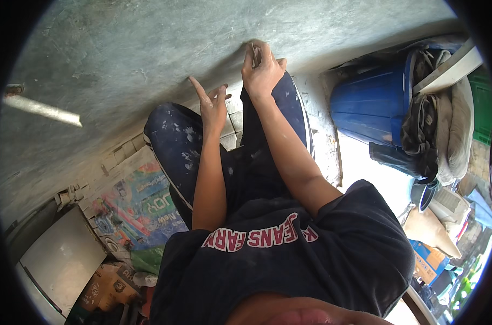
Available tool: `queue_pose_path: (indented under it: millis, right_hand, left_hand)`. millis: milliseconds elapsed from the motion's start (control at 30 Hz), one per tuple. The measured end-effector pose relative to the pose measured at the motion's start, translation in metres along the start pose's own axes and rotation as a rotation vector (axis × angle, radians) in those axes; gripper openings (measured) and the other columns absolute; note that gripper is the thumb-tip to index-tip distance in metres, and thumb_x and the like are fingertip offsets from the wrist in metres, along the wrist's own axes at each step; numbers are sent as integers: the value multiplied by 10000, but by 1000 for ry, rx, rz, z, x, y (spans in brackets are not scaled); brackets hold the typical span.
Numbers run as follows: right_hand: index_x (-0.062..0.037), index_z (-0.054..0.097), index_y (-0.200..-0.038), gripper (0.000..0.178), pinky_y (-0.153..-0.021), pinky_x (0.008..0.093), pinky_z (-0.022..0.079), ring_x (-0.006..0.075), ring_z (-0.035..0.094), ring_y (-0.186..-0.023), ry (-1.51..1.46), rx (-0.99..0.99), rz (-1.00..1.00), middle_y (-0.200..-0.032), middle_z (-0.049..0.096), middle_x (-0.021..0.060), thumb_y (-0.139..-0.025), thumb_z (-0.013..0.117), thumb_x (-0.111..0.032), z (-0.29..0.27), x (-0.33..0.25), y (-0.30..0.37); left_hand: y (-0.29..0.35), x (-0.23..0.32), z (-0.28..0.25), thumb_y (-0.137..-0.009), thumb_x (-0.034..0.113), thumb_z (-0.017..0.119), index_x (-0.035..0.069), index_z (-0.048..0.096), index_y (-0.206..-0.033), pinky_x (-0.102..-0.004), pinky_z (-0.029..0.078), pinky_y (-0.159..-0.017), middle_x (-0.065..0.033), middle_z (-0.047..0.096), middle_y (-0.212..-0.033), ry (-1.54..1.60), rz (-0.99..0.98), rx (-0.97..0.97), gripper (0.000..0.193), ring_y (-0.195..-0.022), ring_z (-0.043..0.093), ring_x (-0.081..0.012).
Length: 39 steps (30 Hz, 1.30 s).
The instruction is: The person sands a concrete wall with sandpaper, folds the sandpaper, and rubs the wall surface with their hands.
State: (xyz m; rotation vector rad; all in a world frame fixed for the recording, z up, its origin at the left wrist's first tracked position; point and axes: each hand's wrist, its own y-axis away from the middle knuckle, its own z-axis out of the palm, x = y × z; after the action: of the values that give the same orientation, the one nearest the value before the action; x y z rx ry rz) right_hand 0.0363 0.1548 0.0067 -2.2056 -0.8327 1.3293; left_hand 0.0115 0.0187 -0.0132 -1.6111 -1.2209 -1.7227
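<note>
My right hand (263, 73) is raised to the grey-green wall (143, 49). Its fingers are closed around a thin, greyish flat piece (256, 54), pressed at the wall's surface; most of this piece is hidden by the fingers. Lower and to the left is my left hand (214, 105), its index finger stretched toward the wall and the other fingers apart and partly bent. Nothing held shows in it. Both hands look dusty. My knees, in dark trousers (183, 138) with white smears, are bent close to the wall on either side of the hands.
At the right a blue plastic drum (368, 103) lies near piled dark and grey cloths (446, 130) and a white slat (449, 67). A colourful printed sheet (143, 200) covers floor at the left, beside a white panel (67, 254) and a cardboard box (108, 287).
</note>
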Motion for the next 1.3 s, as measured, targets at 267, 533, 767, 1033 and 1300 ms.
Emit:
queue_pose_path:
  millis: [267, 533, 767, 1033, 1300]
  right_hand:
    - [-158, 617, -904, 135, -665, 336, 297, 180, 589, -583, 12, -86, 3, -730, 672, 4, -792, 678, -116, 5, -7, -7]
    - [-160, 625, -897, 195, -666, 348, 304, 204, 573, -591, -71, -110, 102, -748, 660, 7, -731, 674, -70, 0, -3, 2]
    - [-129, 559, -919, 90, -718, 381, 358, 267, 600, -635, -149, -230, 45, -714, 631, 57, -832, 580, -119, 1, -17, 16]
    - [-109, 518, -1037, 352, -795, 383, 363, 319, 597, -760, -442, -756, 243, -793, 615, 112, -967, 443, -446, 7, -42, 42]
    - [-90, 539, -1132, 381, -754, 407, 439, 276, 626, -799, -633, -714, 338, -922, 642, 154, -992, 414, -422, 25, -26, 53]
  left_hand:
    - [-8, -1, -5, -946, 275, 573, 50, -168, -1488, -318, 484, -847, -171, 658, -1104, -20, 15, 8, 945, -923, 681, -226]
    - [-3, 12, 4, -968, 197, 534, -10, -100, -1487, -303, 488, -841, -173, 655, -1089, -20, 36, -3, 845, -894, 670, -219]
    - [-22, -37, -12, -1019, 455, 327, -93, 415, -1345, -375, 454, -927, -239, 555, -1224, 0, 5, -95, 644, -1093, 582, -302]
    - [-29, -47, -17, -1023, 442, 293, -86, 389, -1363, -376, 388, -1024, -219, 457, -1355, 121, 210, -102, 636, -1224, 492, -289]
    - [-20, -19, -18, -1022, 432, 287, -83, 363, -1385, -375, 361, -1055, -214, 431, -1386, -79, 290, -96, 634, -1260, 464, -285]
